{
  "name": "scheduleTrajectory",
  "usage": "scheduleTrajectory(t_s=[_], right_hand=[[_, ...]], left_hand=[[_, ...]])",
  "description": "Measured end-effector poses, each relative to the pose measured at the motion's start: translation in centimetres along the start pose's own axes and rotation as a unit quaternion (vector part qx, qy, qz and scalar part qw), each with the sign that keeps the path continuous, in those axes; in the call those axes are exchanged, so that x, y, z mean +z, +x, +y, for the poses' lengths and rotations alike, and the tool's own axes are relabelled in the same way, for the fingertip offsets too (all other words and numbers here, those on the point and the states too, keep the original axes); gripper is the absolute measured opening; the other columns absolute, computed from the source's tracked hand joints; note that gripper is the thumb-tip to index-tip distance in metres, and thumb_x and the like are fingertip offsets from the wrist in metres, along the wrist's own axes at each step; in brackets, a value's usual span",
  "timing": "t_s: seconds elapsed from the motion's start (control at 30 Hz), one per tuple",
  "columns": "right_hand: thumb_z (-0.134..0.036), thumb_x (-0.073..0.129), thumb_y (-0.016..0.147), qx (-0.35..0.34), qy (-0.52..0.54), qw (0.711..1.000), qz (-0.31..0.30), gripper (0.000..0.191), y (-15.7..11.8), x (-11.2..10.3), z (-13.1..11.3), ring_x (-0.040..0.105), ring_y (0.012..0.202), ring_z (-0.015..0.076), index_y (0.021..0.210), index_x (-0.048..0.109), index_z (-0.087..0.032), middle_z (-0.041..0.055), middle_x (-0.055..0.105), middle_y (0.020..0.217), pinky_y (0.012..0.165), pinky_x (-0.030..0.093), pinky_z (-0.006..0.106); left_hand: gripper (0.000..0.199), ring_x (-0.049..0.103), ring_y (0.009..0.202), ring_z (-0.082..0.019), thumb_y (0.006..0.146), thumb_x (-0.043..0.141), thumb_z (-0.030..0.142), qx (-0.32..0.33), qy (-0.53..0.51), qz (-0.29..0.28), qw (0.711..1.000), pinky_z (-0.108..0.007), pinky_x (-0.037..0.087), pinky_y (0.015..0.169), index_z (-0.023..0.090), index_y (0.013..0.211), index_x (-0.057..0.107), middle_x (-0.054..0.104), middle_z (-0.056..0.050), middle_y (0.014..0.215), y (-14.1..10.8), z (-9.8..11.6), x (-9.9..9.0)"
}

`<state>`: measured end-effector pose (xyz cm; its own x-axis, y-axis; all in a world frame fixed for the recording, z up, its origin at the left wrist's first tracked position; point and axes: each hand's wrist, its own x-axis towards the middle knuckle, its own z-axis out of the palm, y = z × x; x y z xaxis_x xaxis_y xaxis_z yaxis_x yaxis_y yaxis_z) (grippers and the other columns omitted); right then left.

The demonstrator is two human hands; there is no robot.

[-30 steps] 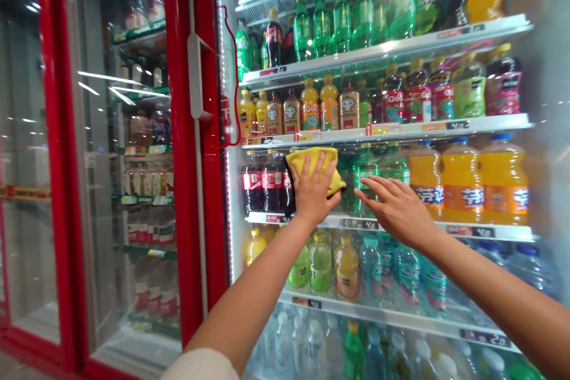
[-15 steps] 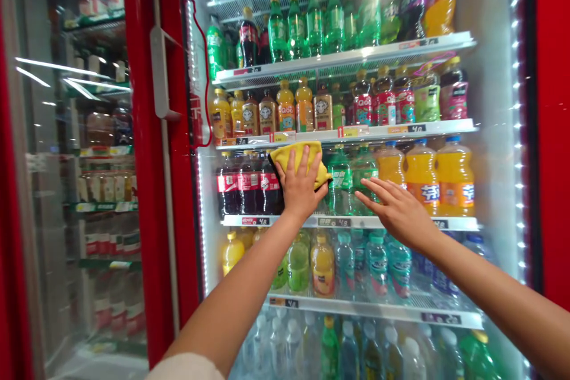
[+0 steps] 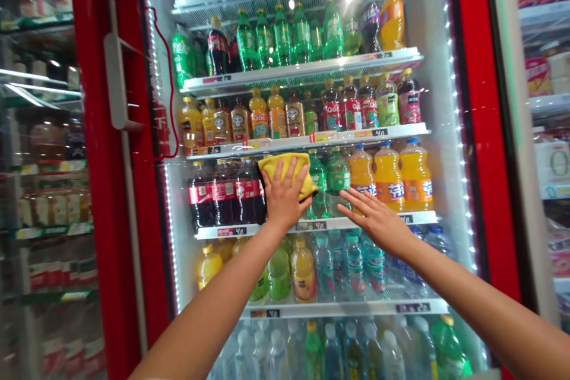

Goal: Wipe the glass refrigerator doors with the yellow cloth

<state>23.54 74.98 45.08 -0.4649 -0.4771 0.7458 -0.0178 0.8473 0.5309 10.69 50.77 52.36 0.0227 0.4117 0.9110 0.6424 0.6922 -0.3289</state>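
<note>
My left hand (image 3: 285, 199) lies with spread fingers on a folded yellow cloth (image 3: 287, 169) with a dark edge, pressing it to the glass door of a drinks cooler. Behind the cloth stand cola bottles (image 3: 222, 193) with red labels and green bottles (image 3: 317, 184). To the right, my right hand (image 3: 378, 219) holds nothing. Its fingers are stretched out towards the glass, in front of the green and orange drink bottles (image 3: 389, 175). Whether its fingertips touch the glass I cannot tell.
A white door handle (image 3: 118, 83) stands out from the red frame (image 3: 89, 148) on the left. Shelves of bottles fill the cooler, with cans at the top. Another glass-fronted cooler (image 3: 48, 190) is at the far left, and shelves with packaged goods (image 3: 545, 77) are at the right.
The view has swung to the right, bringing the right-hand shelves into sight. The cloth sits slightly lower against the bottles behind it, still under my left hand. My right hand stays outstretched.
</note>
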Motion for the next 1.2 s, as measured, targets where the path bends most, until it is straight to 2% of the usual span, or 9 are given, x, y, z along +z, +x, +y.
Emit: scheduleTrajectory(t_s=[0.1,0.2,0.43,0.53,0.67,0.77,0.87,1.0,1.2], right_hand=[[-0.001,0.054,0.090,0.006,0.004,1.000,0.013,0.064,-0.4,0.0,0.7,0.032,0.153,0.0232,0.148,0.050,-0.027,0.0058,0.039,0.164,0.121,0.039,0.048],[0.001,0.053,0.089,0.025,0.000,0.999,0.025,0.062,-1.4,-0.1,1.5,0.034,0.152,0.0248,0.146,0.053,-0.026,0.0076,0.041,0.163,0.119,0.041,0.049],[0.005,0.048,0.088,0.037,-0.013,0.998,0.038,0.065,-3.9,0.0,2.7,0.040,0.149,0.0256,0.146,0.052,-0.025,0.0105,0.045,0.160,0.115,0.045,0.051],[0.004,0.050,0.087,0.042,-0.017,0.998,0.034,0.065,-4.2,-0.3,3.3,0.041,0.148,0.0270,0.145,0.053,-0.025,0.0103,0.046,0.159,0.115,0.045,0.051],[0.000,0.053,0.090,0.050,-0.024,0.998,0.028,0.059,-4.2,-1.0,4.3,0.043,0.147,0.0295,0.143,0.057,-0.025,0.0117,0.047,0.158,0.113,0.046,0.052],[-0.002,0.053,0.092,0.063,-0.026,0.997,0.035,0.058,-4.2,-1.2,4.8,0.044,0.146,0.0301,0.144,0.057,-0.027,0.0111,0.048,0.158,0.111,0.047,0.053],[-0.002,0.051,0.093,0.071,-0.017,0.996,0.051,0.060,-4.4,-0.9,4.7,0.043,0.147,0.0300,0.146,0.054,-0.028,0.0108,0.046,0.159,0.113,0.045,0.055],[0.003,0.049,0.090,0.077,0.000,0.995,0.067,0.068,-5.0,0.0,4.3,0.036,0.151,0.0282,0.150,0.049,-0.028,0.0095,0.039,0.164,0.115,0.043,0.054],[0.004,0.049,0.088,0.071,0.001,0.995,0.063,0.069,-5.5,0.0,4.3,0.036,0.151,0.0271,0.150,0.050,-0.027,0.0097,0.041,0.162,0.114,0.044,0.052]], left_hand=[[0.076,0.010,0.158,-0.038,0.089,0.068,0.044,-0.023,-0.008,0.011,1.000,-0.071,-0.008,0.123,0.030,0.157,0.038,0.028,-0.006,0.169,4.2,2.5,0.5],[0.078,0.008,0.158,-0.039,0.089,0.067,0.046,0.016,-0.005,-0.015,1.000,-0.073,-0.006,0.123,0.030,0.159,0.035,0.026,-0.006,0.169,4.8,4.6,1.2],[0.090,0.011,0.159,-0.035,0.082,0.074,0.056,0.233,0.000,-0.088,0.968,-0.070,-0.006,0.124,0.031,0.158,0.033,0.029,-0.005,0.168,-3.8,4.2,1.8],[0.087,0.014,0.158,-0.033,0.084,0.072,0.056,0.165,0.014,-0.079,0.983,-0.068,-0.004,0.125,0.033,0.158,0.033,0.033,-0.006,0.167,-4.5,3.0,1.2],[0.078,0.014,0.158,-0.036,0.089,0.067,0.050,-0.016,0.015,-0.021,1.000,-0.070,-0.001,0.125,0.032,0.158,0.035,0.032,-0.008,0.167,0.5,3.5,0.7],[0.079,0.013,0.158,-0.038,0.090,0.066,0.046,-0.036,-0.006,0.006,0.999,-0.071,-0.005,0.124,0.031,0.159,0.033,0.029,-0.007,0.168,5.0,5.6,1.2],[0.078,0.010,0.159,-0.037,0.090,0.067,0.046,-0.006,-0.017,-0.001,1.000,-0.071,-0.006,0.124,0.031,0.159,0.034,0.028,-0.005,0.169,6.3,7.9,1.9],[0.082,0.009,0.159,-0.035,0.088,0.069,0.051,0.101,-0.013,-0.059,0.993,-0.071,-0.004,0.124,0.029,0.159,0.034,0.027,-0.006,0.169,2.0,9.3,2.5],[0.091,0.011,0.159,-0.031,0.082,0.075,0.056,0.200,-0.001,-0.105,0.974,-0.066,-0.008,0.125,0.032,0.159,0.031,0.031,-0.005,0.168,-5.6,7.5,2.2]])
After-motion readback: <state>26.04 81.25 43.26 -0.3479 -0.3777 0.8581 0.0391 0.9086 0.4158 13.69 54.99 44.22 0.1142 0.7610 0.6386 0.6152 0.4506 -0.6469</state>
